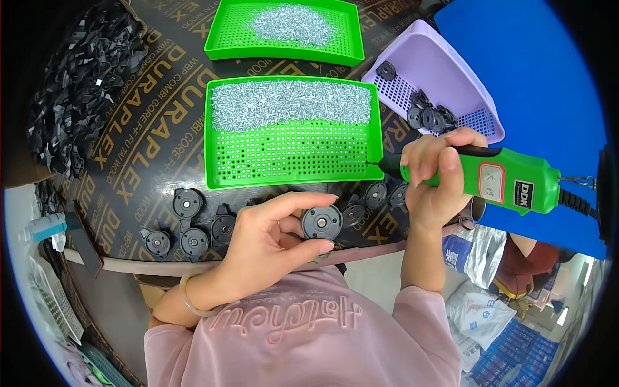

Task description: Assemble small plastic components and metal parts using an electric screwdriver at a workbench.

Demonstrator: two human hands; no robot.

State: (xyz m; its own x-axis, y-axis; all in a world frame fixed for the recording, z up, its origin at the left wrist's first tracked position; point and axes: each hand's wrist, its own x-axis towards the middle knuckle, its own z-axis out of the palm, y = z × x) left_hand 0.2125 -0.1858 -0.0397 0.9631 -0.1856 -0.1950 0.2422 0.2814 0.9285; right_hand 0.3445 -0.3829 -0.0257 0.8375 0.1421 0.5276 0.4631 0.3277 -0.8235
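Observation:
Between the thumb and fingers of my left hand (271, 232) is a round black plastic part (322, 223) with a metal centre and small holes, its flat face upward. My right hand (442, 171) is wrapped round a green and black electric screwdriver (509, 177) with a cord at its rear end. The driver's thin tip points left, over the right edge of a green perforated tray (295, 180) whose far half is covered with small silver screws (290, 102). Tip and held part are apart. Similar round black parts (195, 241) lie along the table's near edge on both sides of my left hand.
A second green tray (219, 45) with a pile of screws stands behind the first. At the right, a purple basket (422, 39) holds several round black parts. Small black pieces (90, 84) are heaped at the far left. A blue surface (535, 77) lies beyond the basket.

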